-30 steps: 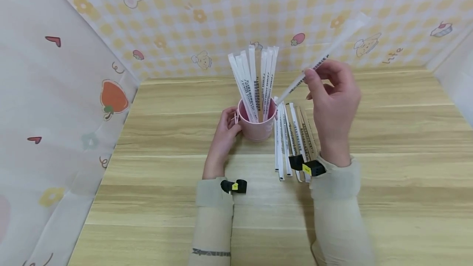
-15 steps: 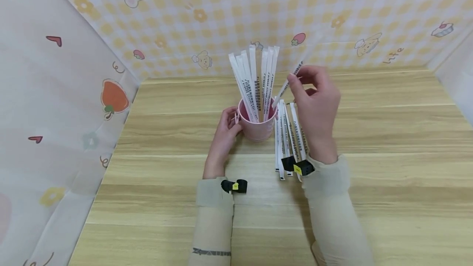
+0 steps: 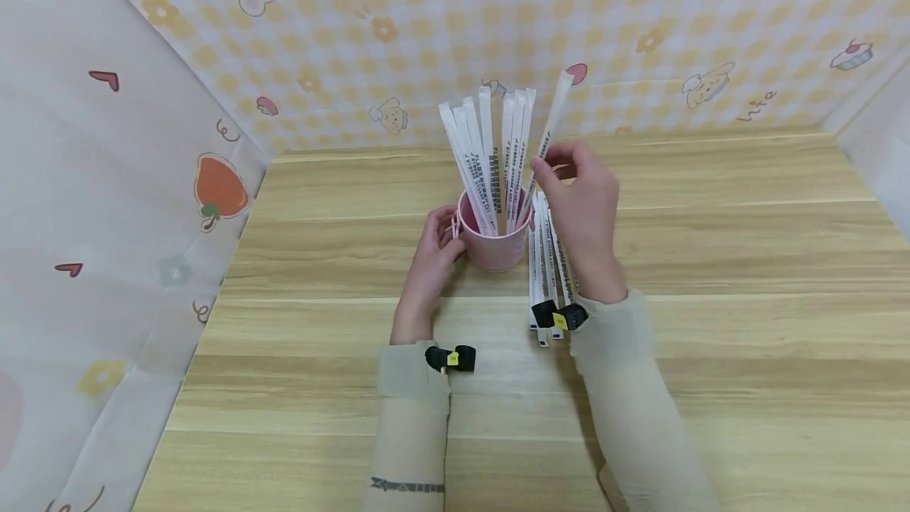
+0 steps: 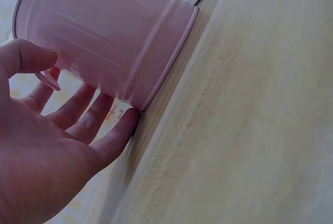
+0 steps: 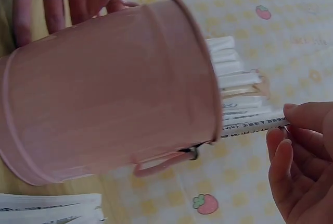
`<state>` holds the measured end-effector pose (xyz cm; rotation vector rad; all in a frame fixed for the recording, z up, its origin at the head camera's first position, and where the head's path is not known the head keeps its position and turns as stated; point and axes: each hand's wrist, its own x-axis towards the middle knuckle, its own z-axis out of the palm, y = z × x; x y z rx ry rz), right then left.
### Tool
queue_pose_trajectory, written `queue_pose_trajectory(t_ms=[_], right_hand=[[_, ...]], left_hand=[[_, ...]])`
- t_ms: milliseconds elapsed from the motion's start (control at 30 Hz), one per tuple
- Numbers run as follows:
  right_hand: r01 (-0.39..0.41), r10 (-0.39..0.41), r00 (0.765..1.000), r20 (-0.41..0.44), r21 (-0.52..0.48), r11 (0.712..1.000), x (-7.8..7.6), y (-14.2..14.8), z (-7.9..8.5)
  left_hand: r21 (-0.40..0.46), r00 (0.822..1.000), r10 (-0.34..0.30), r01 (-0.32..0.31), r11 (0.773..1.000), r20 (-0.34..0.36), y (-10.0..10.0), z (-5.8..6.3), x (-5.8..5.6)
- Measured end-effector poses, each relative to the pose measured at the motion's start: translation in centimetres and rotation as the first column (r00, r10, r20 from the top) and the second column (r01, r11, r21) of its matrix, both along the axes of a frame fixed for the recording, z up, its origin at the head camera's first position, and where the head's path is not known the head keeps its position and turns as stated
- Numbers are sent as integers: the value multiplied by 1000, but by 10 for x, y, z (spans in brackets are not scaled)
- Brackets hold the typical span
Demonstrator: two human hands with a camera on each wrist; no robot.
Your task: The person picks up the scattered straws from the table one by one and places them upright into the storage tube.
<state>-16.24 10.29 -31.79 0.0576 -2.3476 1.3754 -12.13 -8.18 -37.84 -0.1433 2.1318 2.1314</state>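
Observation:
A small pink bucket (image 3: 498,255) stands upright on the table, holding several paper-wrapped straws (image 3: 486,129) that lean out over its rim. My left hand (image 3: 426,267) holds the bucket's left side. In the left wrist view, the thumb lies by the small side handle (image 4: 48,81) and the fingers curve along the wall. Thumb and fingertips of my right hand (image 3: 586,212) pinch one wrapped straw (image 3: 558,105) near its middle. The straw's lower end is inside the bucket at the right of the rim, and its top tilts right. The right wrist view shows this pinch beside the bucket's mouth.
More wrapped straws (image 3: 542,267) lie side by side on the wooden table (image 3: 298,322), right of the bucket and partly under my right forearm. A yellow checked backdrop (image 3: 320,46) rises behind the table, with a white patterned sheet (image 3: 142,204) on the left.
My right hand has moved left and slightly down with the straw, whose lower end went from beside the rim into the bucket. The straw stands steeper. My left hand and the bucket stay put.

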Motion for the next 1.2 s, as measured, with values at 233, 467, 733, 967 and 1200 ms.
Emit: queue_pose_trajectory(t_ms=[233, 467, 733, 967, 1200], right_hand=[[-40, 37, 996, 78, 48, 998, -5, -5, -12], [-56, 45, 985, 166, 59, 997, -9, -7, -20], [-70, 42, 967, 252, 101, 992, -11, -9, -25], [-80, 51, 969, 243, 111, 991, -11, -8, -27], [-90, 65, 969, 237, 97, 991, -10, -7, -27]], left_hand=[[2, 1000, -1, 1, 1000, 0, 0, 1, 0], [13, 1000, -2, 2, 1000, 3, 1, -1, -3], [2, 1000, 15, -15, 1000, -25, -2, -22, -11], [-14, 1000, 18, -18, 1000, -17, -2, -22, -10], [-3, 1000, 17, -17, 1000, -11, -3, -23, -9]])
